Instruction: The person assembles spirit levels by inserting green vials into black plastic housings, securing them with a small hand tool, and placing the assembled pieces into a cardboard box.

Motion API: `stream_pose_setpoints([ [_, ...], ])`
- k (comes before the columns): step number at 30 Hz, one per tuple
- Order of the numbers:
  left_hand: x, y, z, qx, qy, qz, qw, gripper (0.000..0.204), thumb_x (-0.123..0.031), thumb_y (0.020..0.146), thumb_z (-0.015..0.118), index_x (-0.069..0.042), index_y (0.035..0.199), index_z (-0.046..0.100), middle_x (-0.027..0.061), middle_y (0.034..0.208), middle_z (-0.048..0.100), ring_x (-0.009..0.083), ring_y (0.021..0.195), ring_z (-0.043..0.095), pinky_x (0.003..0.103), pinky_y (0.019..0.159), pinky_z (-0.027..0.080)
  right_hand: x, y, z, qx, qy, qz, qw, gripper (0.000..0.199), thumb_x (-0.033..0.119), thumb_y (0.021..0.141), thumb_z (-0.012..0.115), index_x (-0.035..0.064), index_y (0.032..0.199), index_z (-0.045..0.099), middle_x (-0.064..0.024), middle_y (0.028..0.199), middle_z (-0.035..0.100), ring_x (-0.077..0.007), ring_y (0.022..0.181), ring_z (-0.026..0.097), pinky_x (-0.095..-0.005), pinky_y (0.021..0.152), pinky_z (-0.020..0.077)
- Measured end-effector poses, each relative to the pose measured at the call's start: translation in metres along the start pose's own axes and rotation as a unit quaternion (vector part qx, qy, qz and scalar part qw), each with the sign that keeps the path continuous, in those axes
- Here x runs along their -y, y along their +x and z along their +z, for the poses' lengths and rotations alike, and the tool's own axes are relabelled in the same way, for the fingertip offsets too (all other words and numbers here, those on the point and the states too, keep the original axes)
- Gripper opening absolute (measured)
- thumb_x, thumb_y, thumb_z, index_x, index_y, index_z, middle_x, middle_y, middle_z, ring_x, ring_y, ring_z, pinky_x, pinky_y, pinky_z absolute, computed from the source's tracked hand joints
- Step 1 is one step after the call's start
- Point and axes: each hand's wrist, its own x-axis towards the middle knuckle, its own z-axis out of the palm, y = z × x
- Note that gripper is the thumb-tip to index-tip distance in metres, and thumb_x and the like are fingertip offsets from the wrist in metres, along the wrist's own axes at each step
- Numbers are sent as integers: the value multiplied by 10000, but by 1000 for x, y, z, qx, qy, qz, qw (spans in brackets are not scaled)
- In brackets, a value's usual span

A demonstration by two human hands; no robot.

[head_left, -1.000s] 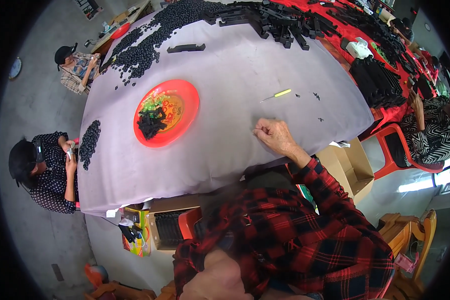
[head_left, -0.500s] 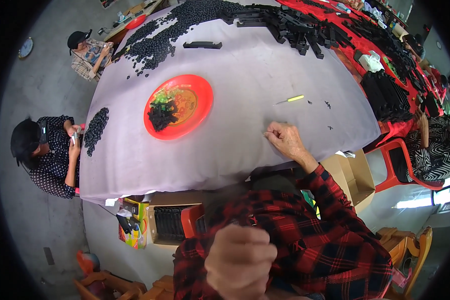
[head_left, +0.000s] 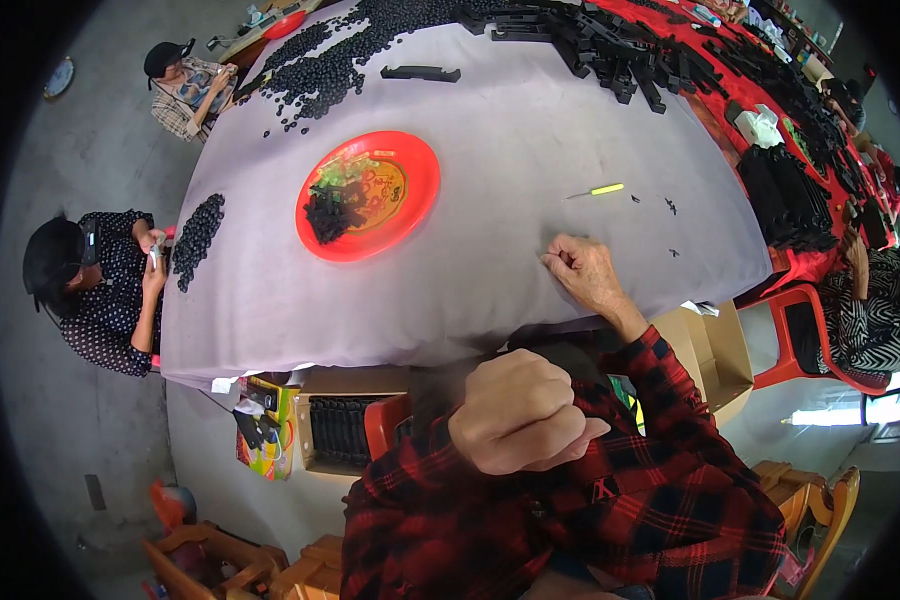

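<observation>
My left hand (head_left: 518, 412) is raised close before my chest, closed in a fist with its back toward me. Whatever it may hold is hidden. Resting on the grey tablecloth near the table's front edge, my right hand (head_left: 585, 270) has its fingers curled in and thumb against them; I cannot make out anything in it. Just beyond it lies a small yellow-handled pick (head_left: 606, 188) with a thin metal shaft. Several tiny black bits (head_left: 672, 208) lie right of the pick. To the left stands a red plate (head_left: 425, 200) with small black pieces (head_left: 332, 212) heaped on it.
Small black round parts (head_left: 315, 80) cover the far left, with a smaller pile (head_left: 198, 240) nearer. Long black plastic parts (head_left: 610, 45) are heaped at the back. Co-workers sit left and right. An open cardboard box (head_left: 705, 350) and red chair (head_left: 795, 335) stand at the right.
My left hand has risen away from my chest and a little rightward, still closed. My right hand stays on the cloth in much the same pose. The whole view has shifted slightly.
</observation>
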Motion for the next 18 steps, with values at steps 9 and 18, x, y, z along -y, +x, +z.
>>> stream_pose_setpoints([
  [9,-4,0,-8,-2,13,-20,1000,270,-84,762,808,-49,770,540,65,835,590,226,605,621,336,509,496,-2,0,4,-10,1,-9,1000,216,164,855,725,25,789,574,-132,652,574,-311,574,508,-407,629,459],
  [18,-10,29,-42,-106,72,-45,991,390,-359,973,647,9,1044,544,125,855,543,225,595,551,318,483,458,32,-20,-17,-89,148,-37,984,78,15,841,719,20,828,642,-54,668,592,-136,565,552,-263,536,431],
])
